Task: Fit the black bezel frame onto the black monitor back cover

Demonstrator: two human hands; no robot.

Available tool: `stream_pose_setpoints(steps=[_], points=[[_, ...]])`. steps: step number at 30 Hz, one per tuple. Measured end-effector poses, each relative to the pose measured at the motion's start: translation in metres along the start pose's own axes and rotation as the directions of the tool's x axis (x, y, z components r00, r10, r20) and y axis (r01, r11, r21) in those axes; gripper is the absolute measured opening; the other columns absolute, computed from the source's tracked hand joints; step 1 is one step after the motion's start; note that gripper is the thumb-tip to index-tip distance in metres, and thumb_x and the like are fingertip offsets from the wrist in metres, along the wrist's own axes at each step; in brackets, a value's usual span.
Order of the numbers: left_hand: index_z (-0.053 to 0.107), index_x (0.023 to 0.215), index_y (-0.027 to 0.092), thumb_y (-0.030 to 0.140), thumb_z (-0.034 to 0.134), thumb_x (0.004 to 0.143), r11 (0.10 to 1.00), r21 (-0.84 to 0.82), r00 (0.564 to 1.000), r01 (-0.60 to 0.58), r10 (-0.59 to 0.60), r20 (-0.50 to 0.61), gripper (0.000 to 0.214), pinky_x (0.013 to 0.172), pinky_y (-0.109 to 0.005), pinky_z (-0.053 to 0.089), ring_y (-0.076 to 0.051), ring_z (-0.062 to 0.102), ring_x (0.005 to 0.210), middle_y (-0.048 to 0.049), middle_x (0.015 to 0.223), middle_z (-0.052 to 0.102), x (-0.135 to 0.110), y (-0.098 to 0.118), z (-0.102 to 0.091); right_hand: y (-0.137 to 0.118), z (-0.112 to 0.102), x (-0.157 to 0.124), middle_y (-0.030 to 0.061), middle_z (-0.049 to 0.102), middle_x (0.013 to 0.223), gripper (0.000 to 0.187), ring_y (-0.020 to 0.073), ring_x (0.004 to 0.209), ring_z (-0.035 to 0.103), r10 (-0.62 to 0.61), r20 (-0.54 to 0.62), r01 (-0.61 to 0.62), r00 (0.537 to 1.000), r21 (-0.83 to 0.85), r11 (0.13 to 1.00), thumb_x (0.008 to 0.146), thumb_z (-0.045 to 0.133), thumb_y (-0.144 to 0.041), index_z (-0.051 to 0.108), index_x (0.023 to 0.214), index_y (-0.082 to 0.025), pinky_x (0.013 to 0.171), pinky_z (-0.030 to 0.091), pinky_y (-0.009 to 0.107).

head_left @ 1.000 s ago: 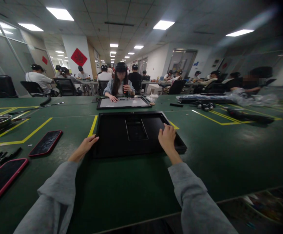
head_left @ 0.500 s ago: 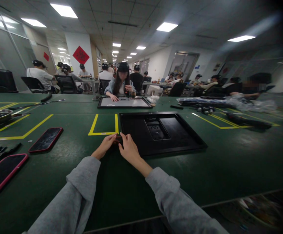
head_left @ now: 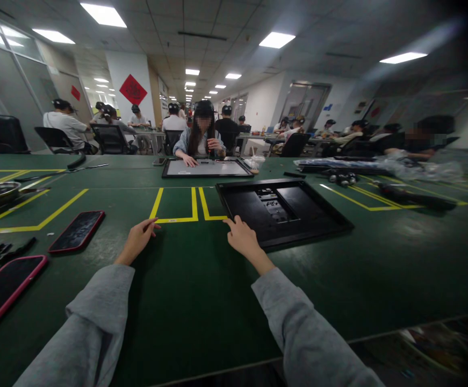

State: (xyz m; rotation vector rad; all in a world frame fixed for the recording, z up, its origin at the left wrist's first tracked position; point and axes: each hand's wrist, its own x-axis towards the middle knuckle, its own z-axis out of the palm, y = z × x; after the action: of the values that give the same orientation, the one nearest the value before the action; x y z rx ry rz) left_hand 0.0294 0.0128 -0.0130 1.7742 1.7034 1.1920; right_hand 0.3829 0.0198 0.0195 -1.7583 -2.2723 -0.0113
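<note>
The left hand (head_left: pixel 141 240) is empty, its fingers loosely curled beside the yellow tape (head_left: pixel 185 219). The right hand (head_left: pixel 242 237) is at the left edge of the black panel (head_left: pixel 285 214), not grasping it; whether it touches is unclear. The panel lies flat on the table (head_left: pixel 193 301), hollow side up, probably for easy access inside, its long axis roughly left to right.

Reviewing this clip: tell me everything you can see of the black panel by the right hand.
The black panel looks like rigid plastic: rectangular and shallow, with a raised rim and a rectangular middle section showing small cutouts or fittings. It lies flat, slightly skewed, on the green table. The right hand is at its left side; contact is unclear.
</note>
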Motion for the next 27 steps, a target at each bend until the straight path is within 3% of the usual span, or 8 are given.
stream_pose_setpoints(steps=[3, 6, 11, 16, 23, 27], points=[[0.061, 0.124, 0.012, 0.048, 0.044, 0.086, 0.998, 0.058, 0.999, -0.020, 0.018, 0.033, 0.055, 0.071, -0.029, 0.047, -0.013, 0.061, 0.066, -0.0080, 0.100, 0.071, 0.000, 0.003, 0.002, 0.017, -0.001, 0.006, 0.0129, 0.050, 0.124, 0.053, 0.0255, 0.102, 0.056, 0.061, -0.034, -0.062, 0.998, -0.039, 0.997, 0.088, 0.042, -0.016, 0.040, 0.141, -0.026, 0.077, 0.048, 0.035], [0.061, 0.124, 0.013, 0.046, 0.042, 0.087, 0.995, 0.097, 0.998, -0.032, 0.027, 0.050, 0.053, 0.070, -0.028, 0.047, -0.013, 0.061, 0.066, -0.0072, 0.099, 0.072, -0.001, 0.005, 0.004, 0.022, -0.001, 0.009, 0.0140, 0.053, 0.127, 0.053, 0.0251, 0.110, 0.055, 0.153, -0.114, -0.152, 0.982, 0.013, 0.988, 0.092, 0.041, -0.022, 0.030, 0.144, -0.019, 0.082, 0.046, 0.033], [0.062, 0.123, 0.015, 0.045, 0.042, 0.088, 0.991, 0.126, 0.998, -0.041, 0.034, 0.061, 0.050, 0.070, -0.029, 0.048, -0.014, 0.061, 0.068, -0.0062, 0.098, 0.072, 0.000, 0.003, 0.003, 0.022, -0.004, 0.012, 0.0132, 0.065, 0.105, 0.036, 0.0250, 0.096, 0.063, 0.305, -0.031, -0.302, 0.952, 0.075, 0.950, 0.097, 0.035, -0.041, 0.047, 0.121, -0.017, 0.078, 0.045, 0.033], [0.062, 0.122, 0.017, 0.044, 0.042, 0.088, 0.990, 0.136, 0.996, -0.045, 0.035, 0.079, 0.049, 0.072, -0.029, 0.048, -0.015, 0.062, 0.070, -0.0054, 0.099, 0.072, 0.000, 0.003, 0.002, 0.021, -0.014, 0.014, 0.0114, 0.068, 0.098, 0.031, 0.0233, 0.088, 0.065, 0.329, -0.036, -0.324, 0.944, 0.103, 0.941, 0.098, 0.035, -0.041, 0.050, 0.114, -0.019, 0.073, 0.043, 0.030], [0.063, 0.120, 0.018, 0.044, 0.042, 0.088, 0.985, 0.161, 0.995, -0.063, 0.049, 0.089, 0.047, 0.073, -0.029, 0.049, -0.015, 0.063, 0.071, -0.0051, 0.096, 0.072, -0.002, 0.007, 0.002, 0.020, -0.034, 0.009, 0.0115, 0.068, 0.090, 0.039, 0.0257, 0.084, 0.066, 0.324, -0.283, -0.332, 0.903, 0.021, 0.943, 0.100, 0.026, -0.044, 0.047, 0.120, -0.018, 0.073, 0.041, 0.032], [0.064, 0.119, 0.018, 0.043, 0.042, 0.088, 0.984, 0.163, 0.994, -0.076, 0.061, 0.095, 0.046, 0.074, -0.030, 0.049, -0.015, 0.064, 0.071, -0.0047, 0.095, 0.073, -0.003, 0.006, 0.002, 0.031, -0.031, 0.010, 0.0119, 0.068, 0.087, 0.040, 0.0263, 0.084, 0.066, 0.300, -0.262, -0.320, 0.917, -0.034, 0.947, 0.100, 0.026, -0.043, 0.047, 0.121, -0.017, 0.074, 0.042, 0.033]])
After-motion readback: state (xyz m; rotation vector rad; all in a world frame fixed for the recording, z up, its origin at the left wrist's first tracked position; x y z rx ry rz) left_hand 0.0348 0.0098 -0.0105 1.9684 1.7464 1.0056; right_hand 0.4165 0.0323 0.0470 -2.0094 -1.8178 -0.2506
